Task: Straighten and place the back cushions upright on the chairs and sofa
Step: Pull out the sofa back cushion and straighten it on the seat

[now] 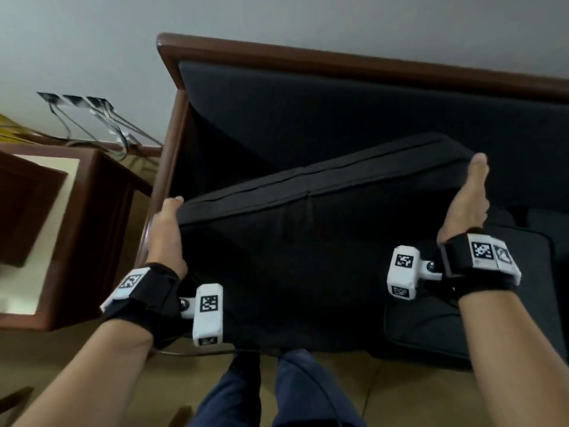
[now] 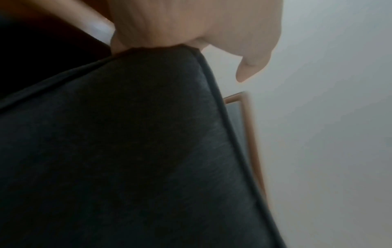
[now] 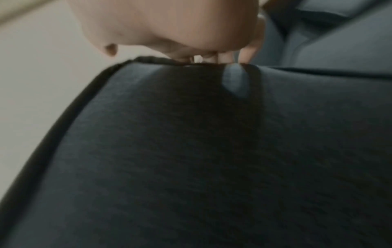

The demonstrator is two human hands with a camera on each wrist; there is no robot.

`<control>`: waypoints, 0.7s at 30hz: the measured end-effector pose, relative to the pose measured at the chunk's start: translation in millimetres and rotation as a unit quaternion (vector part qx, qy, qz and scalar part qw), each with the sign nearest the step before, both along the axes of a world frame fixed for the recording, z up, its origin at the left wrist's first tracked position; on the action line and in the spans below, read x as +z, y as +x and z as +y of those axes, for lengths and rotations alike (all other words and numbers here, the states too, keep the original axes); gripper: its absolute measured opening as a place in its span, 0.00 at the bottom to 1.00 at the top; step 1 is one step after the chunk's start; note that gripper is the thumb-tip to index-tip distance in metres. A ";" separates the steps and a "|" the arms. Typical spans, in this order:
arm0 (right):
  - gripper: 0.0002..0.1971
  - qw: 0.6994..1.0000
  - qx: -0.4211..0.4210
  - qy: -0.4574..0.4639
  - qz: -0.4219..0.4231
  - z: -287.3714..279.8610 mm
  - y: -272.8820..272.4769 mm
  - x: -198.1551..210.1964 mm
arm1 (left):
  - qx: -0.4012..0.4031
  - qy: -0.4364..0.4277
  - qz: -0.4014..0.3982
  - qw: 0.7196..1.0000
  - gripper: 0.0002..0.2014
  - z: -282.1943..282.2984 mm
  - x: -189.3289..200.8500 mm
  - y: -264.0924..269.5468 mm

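A large black back cushion (image 1: 308, 241) with piped edges is held up in front of a wooden-framed sofa (image 1: 338, 66), tilted so its right end is higher. My left hand (image 1: 166, 229) grips its left top corner, fingers curled over the edge. My right hand (image 1: 471, 201) grips the right top corner. The left wrist view shows my fingers (image 2: 191, 30) folded over the cushion (image 2: 127, 151) corner. In the right wrist view my fingers (image 3: 212, 55) pinch the cushion's (image 3: 212, 159) top seam. Behind the cushion stands the sofa's dark back panel (image 1: 369, 112).
A wooden side table (image 1: 77, 229) with a pale top stands left of the sofa arm (image 1: 160, 192). Wall sockets with cables (image 1: 92, 118) sit on the grey wall behind it. Another dark cushion (image 1: 508, 303) lies on the seat at right. My legs (image 1: 271, 392) stand on the tan floor.
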State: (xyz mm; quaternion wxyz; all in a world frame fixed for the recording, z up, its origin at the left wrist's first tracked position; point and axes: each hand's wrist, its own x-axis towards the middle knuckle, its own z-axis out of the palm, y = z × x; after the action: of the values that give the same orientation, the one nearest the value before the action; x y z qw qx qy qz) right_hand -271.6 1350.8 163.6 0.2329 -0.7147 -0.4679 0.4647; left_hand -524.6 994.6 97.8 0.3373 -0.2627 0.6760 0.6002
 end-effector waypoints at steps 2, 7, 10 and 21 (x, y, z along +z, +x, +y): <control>0.66 0.997 -0.030 -0.027 0.070 -6.4 17.3 -0.3 | 0.007 0.012 0.031 0.999 0.24 -10.6 27.8 -12.3; 0.42 0.987 -0.028 -0.046 0.154 -50.5 34.0 7.9 | -0.119 -0.154 0.160 0.968 0.25 -37.5 63.9 -5.3; 0.23 0.998 0.003 -0.003 0.055 -75.3 23.6 24.9 | -0.224 -0.230 0.207 0.924 0.28 -48.2 64.0 7.1; 0.53 0.647 0.686 0.187 -0.274 -210.4 -95.2 59.0 | -0.233 -0.109 0.186 0.948 0.38 -77.5 58.9 12.9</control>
State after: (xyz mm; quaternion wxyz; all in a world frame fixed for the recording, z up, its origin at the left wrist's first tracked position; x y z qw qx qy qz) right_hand -366.8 1140.3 222.6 -0.1628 -0.2252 -0.9440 0.1777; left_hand -511.7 917.1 156.7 0.3057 -0.0168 0.8304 0.4655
